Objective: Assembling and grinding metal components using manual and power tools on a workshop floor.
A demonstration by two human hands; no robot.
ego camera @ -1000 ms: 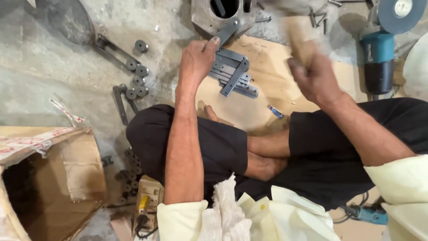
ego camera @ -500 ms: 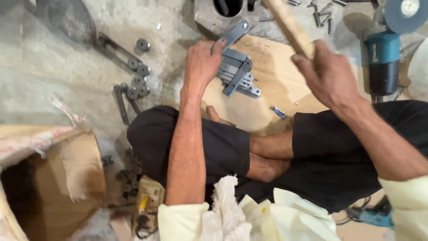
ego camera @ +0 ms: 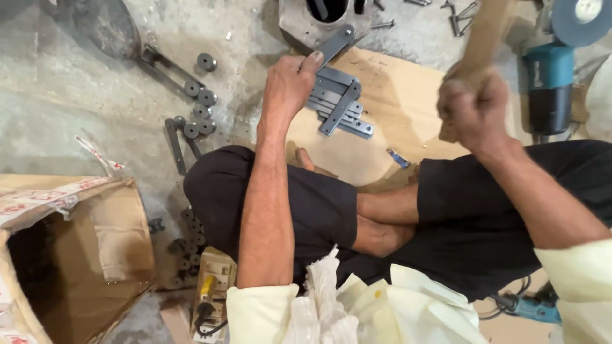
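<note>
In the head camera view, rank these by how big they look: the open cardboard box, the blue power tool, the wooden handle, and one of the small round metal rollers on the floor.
1. Open cardboard box, largest, though it lies nearer the camera.
2 and 3. Blue power tool and wooden handle in the right hand: look alike, and both are cut off, so unranked.
4. Round metal roller, smallest.

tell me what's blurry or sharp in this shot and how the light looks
Head view: the right hand and the wooden handle it grips are motion-blurred; the left hand and grey metal bars stay sharp; light is soft and even, shadows faint.
</note>
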